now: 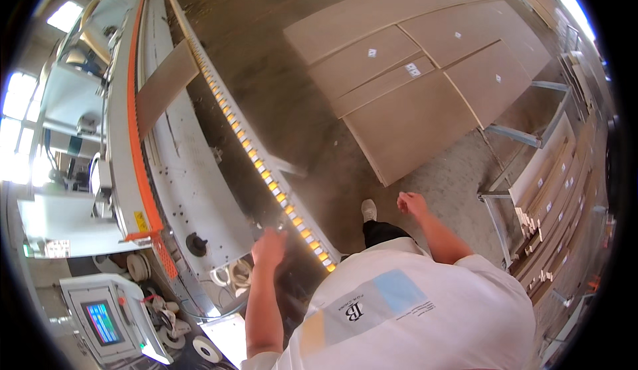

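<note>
My left hand is over the near end of a long edge-banding machine, beside its roller rail with yellow and white rollers. Its fingers are blurred, and I cannot make out anything in them. My right hand hangs in the air at my right side, fingers curled in, with nothing visible in it. Nearest to it is a stack of brown panels with small white labels. Farther along the machine, a brown panel lies across the bed and the rail.
A control box with a lit screen stands at lower left, near rolls of edge tape. On the right, a metal frame stands next to stacked narrow boards. My shoe is on the concrete floor between rail and panels.
</note>
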`<action>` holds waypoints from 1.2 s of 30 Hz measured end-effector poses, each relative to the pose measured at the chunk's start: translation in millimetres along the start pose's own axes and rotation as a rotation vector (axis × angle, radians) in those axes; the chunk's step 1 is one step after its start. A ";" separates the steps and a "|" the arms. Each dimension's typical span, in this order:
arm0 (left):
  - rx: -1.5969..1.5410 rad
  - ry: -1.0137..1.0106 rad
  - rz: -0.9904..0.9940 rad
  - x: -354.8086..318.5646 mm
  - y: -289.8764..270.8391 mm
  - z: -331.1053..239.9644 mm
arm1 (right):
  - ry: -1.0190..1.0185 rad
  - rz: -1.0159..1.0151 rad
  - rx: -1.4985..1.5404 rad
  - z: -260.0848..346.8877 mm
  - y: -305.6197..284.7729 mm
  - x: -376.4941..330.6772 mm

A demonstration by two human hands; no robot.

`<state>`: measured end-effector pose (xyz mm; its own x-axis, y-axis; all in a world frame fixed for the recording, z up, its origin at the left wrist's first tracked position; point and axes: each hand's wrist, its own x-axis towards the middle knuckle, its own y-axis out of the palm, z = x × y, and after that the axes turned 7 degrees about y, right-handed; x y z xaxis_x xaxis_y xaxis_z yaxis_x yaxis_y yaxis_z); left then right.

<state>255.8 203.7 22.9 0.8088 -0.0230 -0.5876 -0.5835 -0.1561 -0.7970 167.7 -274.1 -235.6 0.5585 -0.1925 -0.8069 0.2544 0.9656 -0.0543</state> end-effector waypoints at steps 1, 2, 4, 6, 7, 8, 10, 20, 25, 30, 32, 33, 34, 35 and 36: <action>0.008 0.012 0.077 -20.3 3.4 7.3 | -0.013 0.024 0.040 22.6 15.9 -6.3; 0.003 0.038 0.128 -43.3 2.4 10.3 | -0.028 0.047 0.080 43.6 31.6 -12.5; -0.022 0.091 0.208 -83.3 1.5 17.9 | -0.067 0.082 0.173 80.5 66.4 -16.3; -0.111 0.197 0.195 -109.3 28.0 51.5 | -0.113 0.154 0.273 101.6 105.4 -23.7; -0.160 0.227 0.175 -129.8 39.6 71.1 | -0.136 0.213 0.331 110.7 125.2 -25.3; -0.117 0.191 0.194 -146.7 28.5 76.5 | -0.153 0.273 0.389 121.0 143.2 -26.7; -0.023 0.202 0.069 -172.7 27.5 119.4 | -0.206 0.327 0.305 131.9 177.1 -40.5; 0.165 -0.371 -0.893 -247.6 59.1 490.9 | -0.217 0.306 -0.279 50.1 248.7 -96.4; -0.383 -0.613 -1.408 -235.4 35.4 582.7 | -0.099 0.201 -0.377 -11.9 177.1 -79.9; -0.509 -0.686 -1.494 -184.9 29.8 643.3 | -0.028 -0.024 -0.411 -45.8 116.1 -132.1; -0.415 -0.820 -1.473 -152.8 45.7 687.5 | 0.045 -0.014 -0.403 -58.6 103.2 -146.4; -0.694 -0.706 -1.328 -140.9 46.7 698.7 | 0.083 -0.026 -0.387 -68.7 90.0 -156.8; -0.530 -0.925 -1.221 -126.7 48.5 709.6 | 0.123 0.004 -0.407 -79.3 84.1 -158.4; -0.479 -0.885 -1.111 -99.8 56.8 683.9 | 0.161 -0.023 -0.417 -86.3 68.1 -163.1; -0.204 -0.859 -1.054 -115.2 74.8 715.1 | 0.152 0.010 -0.486 -88.8 73.9 -158.3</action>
<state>66.5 900.8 -69.0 0.5153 0.7964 0.3165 0.3541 0.1385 -0.9249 28.0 -156.8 -164.1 0.4284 -0.1897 -0.8835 -0.1678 0.9440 -0.2841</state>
